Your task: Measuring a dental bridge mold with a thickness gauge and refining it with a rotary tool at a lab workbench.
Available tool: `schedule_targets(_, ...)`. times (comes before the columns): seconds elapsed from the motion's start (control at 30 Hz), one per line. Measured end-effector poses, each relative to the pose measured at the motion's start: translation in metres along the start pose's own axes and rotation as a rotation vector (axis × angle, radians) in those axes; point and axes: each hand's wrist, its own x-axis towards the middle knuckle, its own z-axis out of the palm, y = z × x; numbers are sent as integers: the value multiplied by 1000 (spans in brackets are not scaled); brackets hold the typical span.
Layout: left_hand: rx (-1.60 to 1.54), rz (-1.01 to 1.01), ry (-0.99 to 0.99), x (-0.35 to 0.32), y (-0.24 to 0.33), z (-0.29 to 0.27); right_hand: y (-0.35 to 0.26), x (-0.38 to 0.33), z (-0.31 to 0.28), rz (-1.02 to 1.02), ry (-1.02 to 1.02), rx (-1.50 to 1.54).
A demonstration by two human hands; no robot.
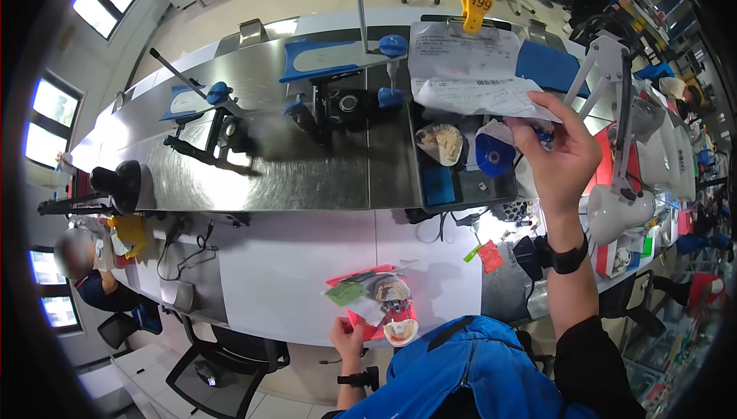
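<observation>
1. Right hand: narrow; lower edge of the paper sheet apparently pinched between thumb and forefinger.
2. Paper sheet: laid on the far side of the steel bench, below a yellow tag; lower part raised over the grey tray.
3. In the tray: dental cast at left, blue round item beside it, partly overhung by paper.
4. Left hand: fingers drawn together at the edge of the red backing. Cannot tell whether it is gripped or merely touched.
5. Near edge of the white tabletop: metal hinge piece set by the backing, pale cast at its near end, green slip at left.
6. Step, as judged: paperwork being handled at the tray; reading vs. turning aside can't be told.
7. Next move, as judged: sheet to be kept clear of the tray contents, backing kept steady so the pale cast isn't tipped.
</observation>
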Motion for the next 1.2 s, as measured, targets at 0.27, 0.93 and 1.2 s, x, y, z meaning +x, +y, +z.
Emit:
schedule_targets(0.27, -82, -32, -3, 2, -9, 2, 8, -5, -1, -73, -46, 34)
schedule_targets(0.93, -105, -21, 12, 0, -10, 1, 8, -98, -16, -189, -290, -387)
schedule_targets(1.2, -34, 35, 24, -4, -3, 1, 31, -123, -10, -302, -352, -535)
